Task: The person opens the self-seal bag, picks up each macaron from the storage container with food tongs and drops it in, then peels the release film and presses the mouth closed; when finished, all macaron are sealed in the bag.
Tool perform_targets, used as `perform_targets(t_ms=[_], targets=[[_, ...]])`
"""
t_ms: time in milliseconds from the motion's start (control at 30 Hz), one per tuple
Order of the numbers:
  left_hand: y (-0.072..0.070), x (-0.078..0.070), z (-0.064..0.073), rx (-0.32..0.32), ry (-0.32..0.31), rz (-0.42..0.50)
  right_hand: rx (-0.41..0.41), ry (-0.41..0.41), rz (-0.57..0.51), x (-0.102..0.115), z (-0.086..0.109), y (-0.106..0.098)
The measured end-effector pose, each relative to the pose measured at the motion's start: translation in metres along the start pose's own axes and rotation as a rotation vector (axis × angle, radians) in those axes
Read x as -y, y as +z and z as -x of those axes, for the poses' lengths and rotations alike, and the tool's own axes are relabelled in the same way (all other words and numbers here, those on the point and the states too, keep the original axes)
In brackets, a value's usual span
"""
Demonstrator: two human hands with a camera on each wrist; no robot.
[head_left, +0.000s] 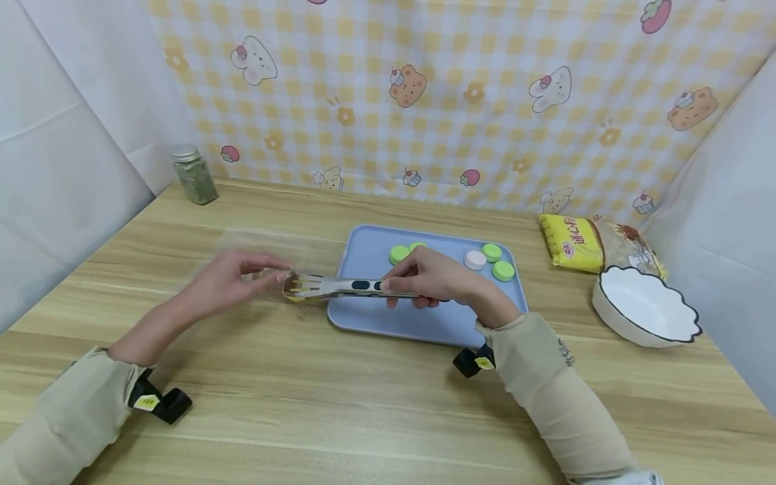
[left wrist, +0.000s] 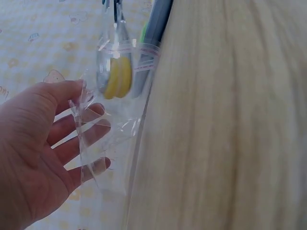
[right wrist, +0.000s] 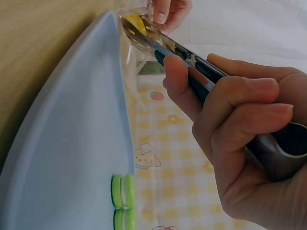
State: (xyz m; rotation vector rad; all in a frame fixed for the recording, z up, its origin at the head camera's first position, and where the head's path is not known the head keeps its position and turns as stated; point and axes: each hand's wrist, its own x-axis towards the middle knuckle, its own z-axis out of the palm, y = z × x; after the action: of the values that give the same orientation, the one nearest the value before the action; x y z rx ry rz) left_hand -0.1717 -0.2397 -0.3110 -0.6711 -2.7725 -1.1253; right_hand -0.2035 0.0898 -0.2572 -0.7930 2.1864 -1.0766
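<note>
My left hand [head_left: 224, 281] pinches the edge of a clear plastic zip bag [left wrist: 112, 127] between thumb and fingers, the other fingers spread behind the film. My right hand [head_left: 433, 273] grips metal tongs [head_left: 358, 286] with dark inlays, thumb on top and fingers wrapped beneath. At their far end the tong tips hold a yellow macaron [left wrist: 119, 77], which is inside the bag's mouth. A blue tray [head_left: 388, 320] lies under the tongs and right hand. On it are green macarons [head_left: 502, 271] and a pale pink macaron [head_left: 475, 260]; the right hand partly hides some.
A glass jar of dried herbs [head_left: 195, 176] with a metal lid stands at the back left. To the right lie a yellow pasta packet [head_left: 570, 244] and a white scalloped dish [head_left: 645, 303] with a dark rim. A checked curtain [head_left: 364, 101] hangs behind the wooden table [head_left: 303, 417].
</note>
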Motion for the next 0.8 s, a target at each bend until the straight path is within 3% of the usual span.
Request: perform_targets(t_ms=[200,433,800], targets=[[-0.002,-0.002,0.001,-0.046,-0.030,0.020,-0.014,0.014,-0.068,-0.003,-0.002,-0.003],[-0.001,-0.005,0.002,-0.106,0.017,0.074,-0.031,0.029,-0.153,-0.006,-0.006,0.000],[0.004,-0.008,0.000,-0.116,-0.020,0.161,-0.061,0.066,-0.279,-0.013,-0.013,0.007]])
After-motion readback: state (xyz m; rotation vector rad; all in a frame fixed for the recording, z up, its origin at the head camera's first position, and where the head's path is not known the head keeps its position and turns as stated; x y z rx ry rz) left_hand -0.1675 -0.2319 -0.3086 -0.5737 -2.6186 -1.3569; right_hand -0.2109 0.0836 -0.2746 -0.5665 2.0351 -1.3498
